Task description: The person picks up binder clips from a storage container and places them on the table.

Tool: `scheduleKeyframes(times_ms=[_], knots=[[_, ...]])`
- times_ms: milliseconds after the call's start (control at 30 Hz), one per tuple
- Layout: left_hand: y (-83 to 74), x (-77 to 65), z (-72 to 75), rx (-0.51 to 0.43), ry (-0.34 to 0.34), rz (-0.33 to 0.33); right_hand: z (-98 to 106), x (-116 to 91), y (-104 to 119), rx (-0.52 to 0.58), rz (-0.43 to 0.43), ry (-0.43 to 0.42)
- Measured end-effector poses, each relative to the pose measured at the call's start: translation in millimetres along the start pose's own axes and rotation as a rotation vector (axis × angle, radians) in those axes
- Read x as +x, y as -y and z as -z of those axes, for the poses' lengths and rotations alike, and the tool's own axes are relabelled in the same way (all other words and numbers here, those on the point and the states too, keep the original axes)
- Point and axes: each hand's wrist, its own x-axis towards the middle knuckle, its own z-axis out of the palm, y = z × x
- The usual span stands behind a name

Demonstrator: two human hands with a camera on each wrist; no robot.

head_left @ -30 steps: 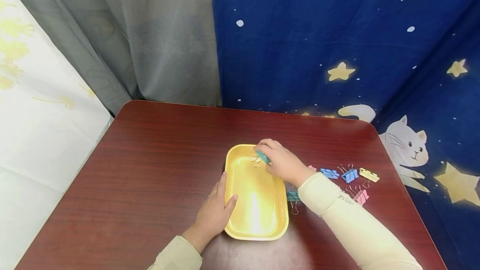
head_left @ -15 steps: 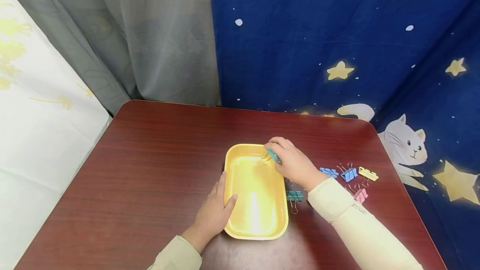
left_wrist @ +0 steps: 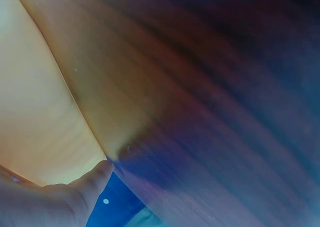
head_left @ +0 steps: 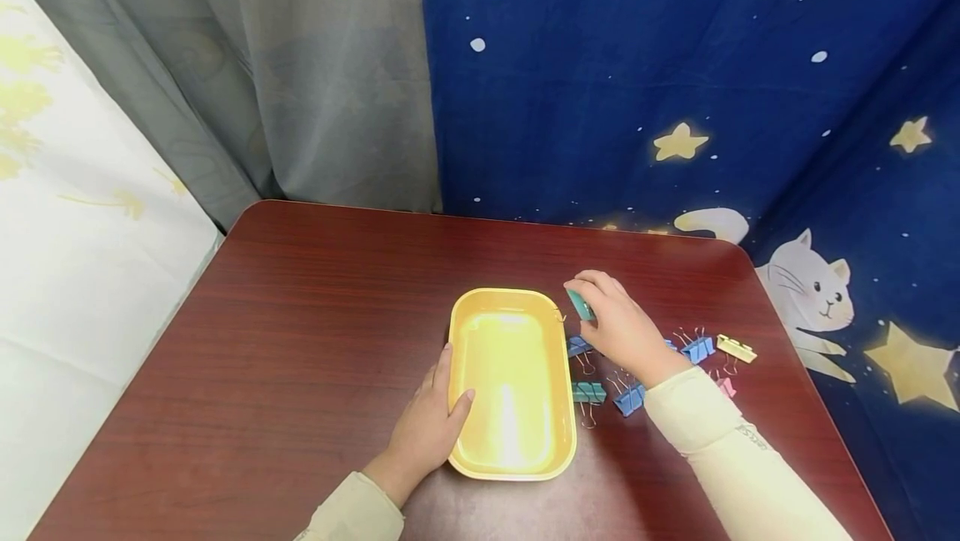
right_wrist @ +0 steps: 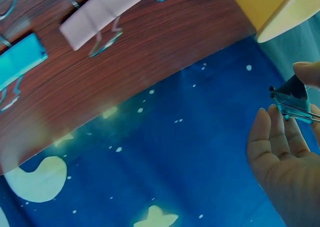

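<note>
My left hand (head_left: 427, 420) holds the left side of a yellow tray (head_left: 513, 474), thumb over the rim and fingers along the outer wall. In the left wrist view, part of that hand (left_wrist: 65, 199) lies against the tray's wall (left_wrist: 45, 107). Beyond the tray's far right corner, my right hand (head_left: 618, 324) pinches a teal binder clip (head_left: 580, 304) above the table. In the right wrist view the clip (right_wrist: 295, 104) sits between thumb and fingers, its wire handles partly hidden. No clip shows inside the tray.
Right of the tray lie several binder clips: a teal one (head_left: 588, 393), blue ones such as a nearer clip (head_left: 630, 399), a yellow one (head_left: 737, 348) and a pink one (right_wrist: 100, 17). The dark red table (head_left: 315, 341) meets curtains (head_left: 570, 107) at its far edge.
My right hand has moved right with the teal binder clip, from over the tray's far end to outside its right rim. My left hand has stayed in place on the tray.
</note>
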Motion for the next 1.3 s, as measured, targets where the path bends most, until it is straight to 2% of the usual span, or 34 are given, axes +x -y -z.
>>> scheduleKeyframes(times_ms=[533, 900, 1300], knots=[[0.4, -0.3, -2.2, 0.005, -0.009, -0.013, 15.8, -21.1, -30.2, 0.012, -0.083, -0.104], [-1.1, -0.5, -0.9, 0.000, -0.002, -0.007, 23.9, -39.2, -52.7, 0.021, -0.193, -0.121], [0.3, -0.1, -1.3, 0.009, -0.021, -0.024, 32.4, -56.3, -66.7, 0.013, -0.304, -0.079]])
